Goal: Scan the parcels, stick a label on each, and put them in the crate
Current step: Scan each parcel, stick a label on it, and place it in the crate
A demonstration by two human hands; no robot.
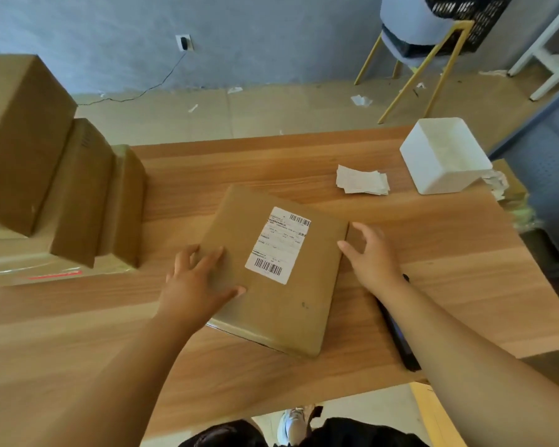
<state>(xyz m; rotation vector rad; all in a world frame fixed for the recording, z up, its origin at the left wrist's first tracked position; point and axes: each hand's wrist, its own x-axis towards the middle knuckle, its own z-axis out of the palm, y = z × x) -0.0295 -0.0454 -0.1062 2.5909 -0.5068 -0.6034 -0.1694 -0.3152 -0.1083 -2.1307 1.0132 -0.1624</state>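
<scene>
Flat brown cardboard parcel (284,311) lying mid wooden counter (110,333), skewed a bit, white barcode shipping label (276,245) already on top. Left hand (194,279) flat on parcel's left side, fingers straight and spread, just pressing. Right hand (375,256) at right edge, thumb on top, fingers curled round edge, so gripping it. Black handheld scanner (400,343) on counter under right forearm. Pile of white paper slips (362,182) and white plastic tub (446,156) behind. Stacked brown cardboard boxes (71,188) far left. Black perforated crate (465,14) on chair, well off counter.
</scene>
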